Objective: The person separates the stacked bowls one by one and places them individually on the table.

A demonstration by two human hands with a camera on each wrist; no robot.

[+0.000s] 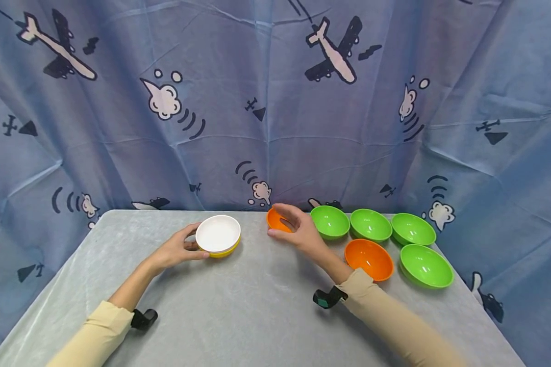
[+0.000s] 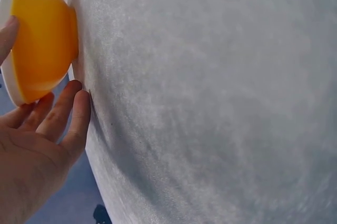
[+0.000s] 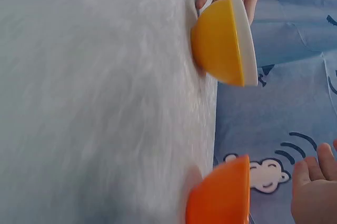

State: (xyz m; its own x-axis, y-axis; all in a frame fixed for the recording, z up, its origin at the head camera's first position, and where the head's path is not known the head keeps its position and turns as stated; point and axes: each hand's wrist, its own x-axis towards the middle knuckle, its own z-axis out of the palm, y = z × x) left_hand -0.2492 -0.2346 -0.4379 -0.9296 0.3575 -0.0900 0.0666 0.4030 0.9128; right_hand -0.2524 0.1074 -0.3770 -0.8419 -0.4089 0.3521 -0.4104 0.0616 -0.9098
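A white bowl [image 1: 218, 233] sits nested in a yellow bowl [image 2: 45, 40] at the table's back, left of centre. My left hand [image 1: 180, 249] holds this pair from its left side, thumb at the near rim and the other fingers round the far side. Right of centre, an orange bowl [image 1: 275, 220] stands at the back edge, partly hidden by my right hand [image 1: 298, 229]. That hand's thumb and fingers are spread apart over the orange bowl; in the right wrist view a gap shows between the fingers and the orange bowl [image 3: 221, 195].
Green bowls stand in a back row: one [image 1: 329, 222] beside the right hand, then another [image 1: 371, 225] and a third [image 1: 412, 229]. Before them are a larger orange bowl [image 1: 369, 259], by the right forearm, and a green bowl [image 1: 426, 266]. A patterned blue curtain [image 1: 220, 153] hangs behind the grey table [image 1: 239, 316].
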